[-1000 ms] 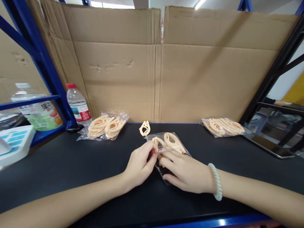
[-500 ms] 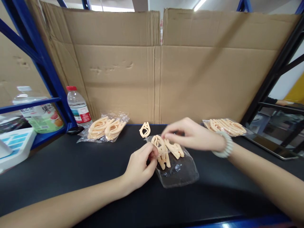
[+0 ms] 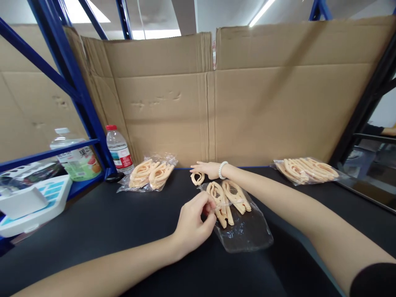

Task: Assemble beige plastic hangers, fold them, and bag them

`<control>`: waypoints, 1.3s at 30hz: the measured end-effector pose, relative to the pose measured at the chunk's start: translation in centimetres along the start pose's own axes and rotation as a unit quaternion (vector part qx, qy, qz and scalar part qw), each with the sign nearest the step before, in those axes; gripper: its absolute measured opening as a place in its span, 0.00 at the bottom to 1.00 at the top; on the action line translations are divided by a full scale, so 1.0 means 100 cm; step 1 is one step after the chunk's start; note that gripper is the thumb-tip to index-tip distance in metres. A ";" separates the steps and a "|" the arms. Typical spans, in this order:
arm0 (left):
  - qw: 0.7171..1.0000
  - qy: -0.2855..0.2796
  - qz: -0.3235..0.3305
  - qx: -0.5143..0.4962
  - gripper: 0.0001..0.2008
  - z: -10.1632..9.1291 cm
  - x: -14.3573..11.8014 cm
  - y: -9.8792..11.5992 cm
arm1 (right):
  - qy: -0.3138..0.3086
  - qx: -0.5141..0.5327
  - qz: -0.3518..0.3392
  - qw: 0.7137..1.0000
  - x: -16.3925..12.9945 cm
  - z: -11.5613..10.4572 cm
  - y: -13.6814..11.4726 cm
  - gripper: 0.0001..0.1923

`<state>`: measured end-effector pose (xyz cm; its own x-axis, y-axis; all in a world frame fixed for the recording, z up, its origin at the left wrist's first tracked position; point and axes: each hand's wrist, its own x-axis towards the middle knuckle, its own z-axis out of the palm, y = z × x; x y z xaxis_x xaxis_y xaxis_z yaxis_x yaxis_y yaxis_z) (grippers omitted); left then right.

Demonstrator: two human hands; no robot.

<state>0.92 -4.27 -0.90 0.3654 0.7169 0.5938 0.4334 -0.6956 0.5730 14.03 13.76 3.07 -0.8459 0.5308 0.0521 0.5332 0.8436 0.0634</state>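
Observation:
My left hand point(image 3: 198, 218) is closed in a pinch on the near left edge of a clear plastic bag point(image 3: 247, 237). Inside the bag's far half lie several peach plastic pieces point(image 3: 218, 196) that look like folded hangers; its near half is flat. Beyond the bag, my right hand point(image 3: 208, 169), with a pale bead bracelet at the wrist, reaches over a loose peach folding hanger point(image 3: 198, 180). Its fingers are stretched out across the hanger's far end. The right thumb is hidden, and I cannot see a grip.
Filled bags of similar hangers lie at the back left point(image 3: 150, 175) and back right point(image 3: 306, 170). A red-capped bottle point(image 3: 120, 150) stands by the blue frame point(image 3: 88, 107), near a larger jug point(image 3: 77, 161) and white device point(image 3: 40, 202). Cardboard point(image 3: 167, 103) walls the back.
My right hand has moved from above the bag's hangers, left and away, onto the loose hanger. My left hand keeps its pinch on the bag. The whole view has shifted slightly.

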 end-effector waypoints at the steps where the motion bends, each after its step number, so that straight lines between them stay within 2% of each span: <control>1: 1.000 0.000 -0.001 -0.002 0.08 0.000 0.000 0.000 | -0.006 -0.001 0.000 1.000 0.003 0.002 0.000 0.37; 5: 1.000 0.000 -0.001 -0.007 0.08 0.000 0.000 -0.001 | -0.008 -0.004 0.005 1.000 0.003 0.006 0.005 0.28; 8: 1.000 -0.002 -0.002 -0.005 0.08 0.000 0.001 -0.002 | 0.004 -0.005 0.014 1.000 -0.007 0.009 0.013 0.21; 11: 1.000 -0.003 0.001 -0.002 0.08 0.000 0.001 -0.003 | 0.025 -0.003 0.023 0.999 -0.022 0.013 0.020 0.19; 16: 1.000 -0.003 -0.003 -0.001 0.08 -0.001 0.001 -0.001 | 0.104 0.013 0.017 0.994 -0.050 0.011 0.021 0.16; 22: 1.000 -0.003 -0.006 -0.001 0.08 -0.001 0.001 -0.002 | 0.222 0.040 0.059 0.973 -0.095 -0.017 0.010 0.13; 26: 1.000 -0.001 -0.003 0.000 0.07 -0.001 0.001 -0.003 | 0.313 0.078 0.111 0.940 -0.139 -0.040 -0.020 0.09; 28: 1.000 -0.001 -0.006 -0.002 0.07 -0.001 0.002 -0.003 | 0.352 0.101 0.139 0.920 -0.164 -0.051 -0.045 0.08; 32: 1.000 -0.002 -0.009 -0.005 0.07 -0.001 0.002 -0.002 | 0.419 0.067 0.154 0.892 -0.211 -0.067 -0.101 0.05; 35: 1.000 -0.004 -0.007 -0.009 0.06 -0.001 0.003 -0.001 | 0.407 0.012 0.120 0.905 -0.235 -0.070 -0.139 0.02; 39: 1.000 0.006 0.002 -0.013 0.05 -0.001 0.004 0.000 | 0.328 -0.064 0.070 0.940 -0.236 -0.058 -0.169 0.10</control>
<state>0.98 -3.99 -0.62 0.3572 0.7129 0.6035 0.4098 -0.7002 0.5846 25.02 -13.45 6.51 -0.6012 0.4366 0.6693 0.6715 0.7301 0.1269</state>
